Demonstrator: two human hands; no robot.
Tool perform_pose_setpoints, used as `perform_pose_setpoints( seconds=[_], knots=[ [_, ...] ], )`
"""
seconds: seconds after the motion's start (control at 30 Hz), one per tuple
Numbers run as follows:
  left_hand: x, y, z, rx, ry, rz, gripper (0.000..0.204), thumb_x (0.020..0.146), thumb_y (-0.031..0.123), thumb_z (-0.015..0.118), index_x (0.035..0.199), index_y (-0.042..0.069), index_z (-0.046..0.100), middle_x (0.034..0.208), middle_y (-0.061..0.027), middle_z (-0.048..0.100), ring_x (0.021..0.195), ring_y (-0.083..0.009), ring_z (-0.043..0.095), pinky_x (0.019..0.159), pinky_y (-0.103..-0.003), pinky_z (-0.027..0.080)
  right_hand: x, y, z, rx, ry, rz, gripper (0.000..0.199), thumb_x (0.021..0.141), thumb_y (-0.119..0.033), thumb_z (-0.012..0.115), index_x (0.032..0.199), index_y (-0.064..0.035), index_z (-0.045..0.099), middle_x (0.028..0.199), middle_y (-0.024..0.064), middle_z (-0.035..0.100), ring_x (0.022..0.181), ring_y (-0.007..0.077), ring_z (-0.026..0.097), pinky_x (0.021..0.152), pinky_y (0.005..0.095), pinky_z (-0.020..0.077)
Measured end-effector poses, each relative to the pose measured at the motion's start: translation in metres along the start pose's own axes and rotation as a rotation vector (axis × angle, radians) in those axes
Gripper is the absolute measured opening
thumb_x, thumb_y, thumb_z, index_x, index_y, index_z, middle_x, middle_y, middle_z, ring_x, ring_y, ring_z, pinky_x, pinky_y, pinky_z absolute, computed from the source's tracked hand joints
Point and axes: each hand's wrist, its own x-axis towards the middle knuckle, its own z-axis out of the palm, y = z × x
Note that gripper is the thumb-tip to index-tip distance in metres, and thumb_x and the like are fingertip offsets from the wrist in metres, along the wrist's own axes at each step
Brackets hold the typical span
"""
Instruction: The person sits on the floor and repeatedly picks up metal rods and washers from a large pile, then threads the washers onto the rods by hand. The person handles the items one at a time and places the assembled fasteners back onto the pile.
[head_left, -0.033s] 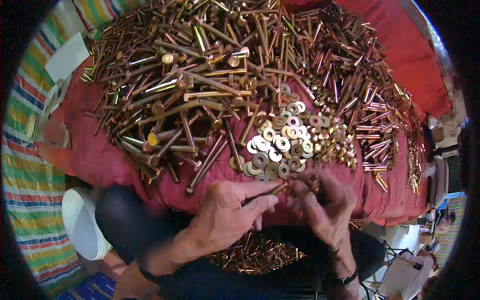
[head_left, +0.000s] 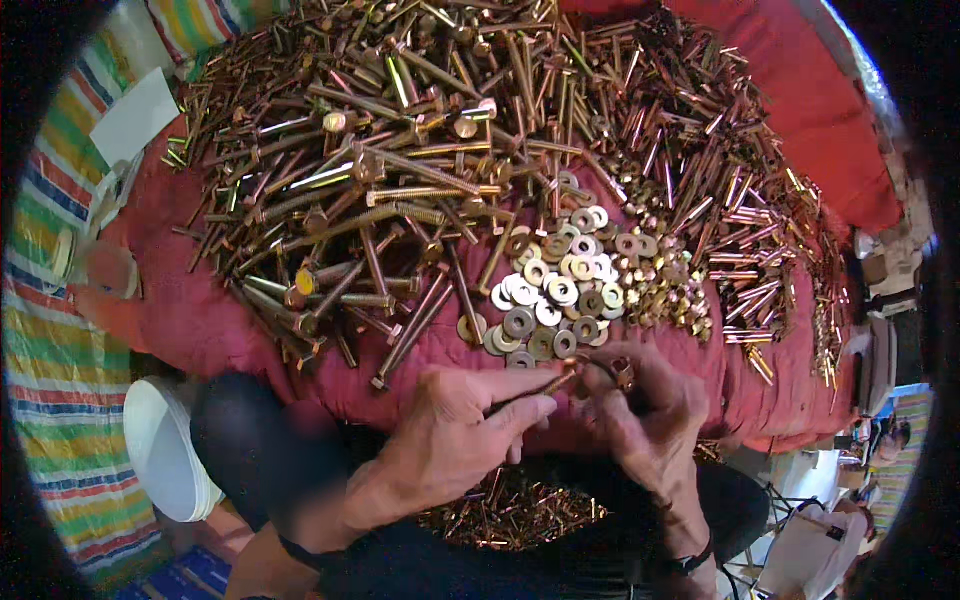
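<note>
Left hand (head_left: pixel 450 420) is closed in a pinch on a slim bolt (head_left: pixel 540 388), its end pointing toward the other hand, over the near edge of the red cloth (head_left: pixel 190 330). Right hand (head_left: pixel 655 410) is curled, holding small coppery pieces (head_left: pixel 622 373) near its forefinger — probably nuts, too small to be sure. Its thumb and fingertips are close to the bolt's end; can't tell whether they touch it.

Step looks like fitting a small part onto the bolt. Next move likely calls for lining a piece up with the bolt's tip and turning it on, with the left grip steady.

Containers: a tub (head_left: pixel 110 268) at far left, contents too blurred to tell. White round stack (head_left: pixel 170 450) lower left — tubs or a stool, unclear. More bolts (head_left: pixel 510 505) lie below, between the legs; whatever holds them is hidden. Washers (head_left: pixel 565 268) sit loose on the cloth, no container.
</note>
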Motion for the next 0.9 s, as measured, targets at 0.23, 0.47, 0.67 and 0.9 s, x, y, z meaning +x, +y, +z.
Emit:
perform_pose_setpoints(
  seconds=[0.23, 0.47, 0.67, 0.9],
  knots=[
    [0.001, -0.018, 0.007, 0.57, 0.223, 0.596, 0.031, 0.087, 0.004, 0.08, 0.117, 0.0, 0.076, 0.093, -0.0171, 0.078, 0.078, -0.0294, 0.078, 0.067, -0.038, 0.062, -0.01, 0.003, 0.001, -0.368, 0.022, -0.378, 0.027, 0.086, 0.002, 0.076, 0.111, -0.0028, 0.068, 0.081, 0.0077, 0.07, 0.059, 0.014, 0.066, 0.052, 0.0308, 0.051],
    [0.001, -0.022, 0.011, 0.632, 0.232, 0.69, 0.033, 0.084, 0.003, 0.08, 0.116, -0.002, 0.074, 0.093, -0.0168, 0.077, 0.075, -0.0294, 0.077, 0.065, -0.037, 0.062, -0.018, 0.001, 0.009, -0.544, 0.02, -0.644, 0.025, 0.088, -0.002, 0.073, 0.113, 0.0, 0.067, 0.081, 0.0084, 0.07, 0.058, 0.0181, 0.064, 0.051, 0.031, 0.0489],
    [-0.003, -0.01, 0.017, 0.204, 0.186, 0.365, 0.02, 0.087, 0.008, 0.082, 0.103, -0.002, 0.077, 0.085, -0.015, 0.077, 0.071, -0.0213, 0.077, 0.062, -0.032, 0.058, 0.007, -0.009, 0.001, 0.522, 0.256, 0.09, 0.026, 0.111, -0.023, 0.056, 0.112, 0.0027, 0.059, 0.105, 0.0144, 0.071, 0.08, 0.0182, 0.068, 0.075, 0.0353, 0.0609],
    [-0.002, -0.003, 0.024, 0.066, 0.119, 0.207, 0.02, 0.089, 0.01, 0.084, 0.103, -0.002, 0.079, 0.073, -0.0095, 0.075, 0.061, -0.009, 0.069, 0.056, -0.028, 0.053, 0.01, -0.003, 0.035, 1.309, 0.269, 0.13, 0.044, 0.115, -0.044, 0.041, 0.114, -0.0052, 0.061, 0.116, 0.0174, 0.068, 0.099, 0.0253, 0.067, 0.108, 0.0496, 0.0513]
  ],
)
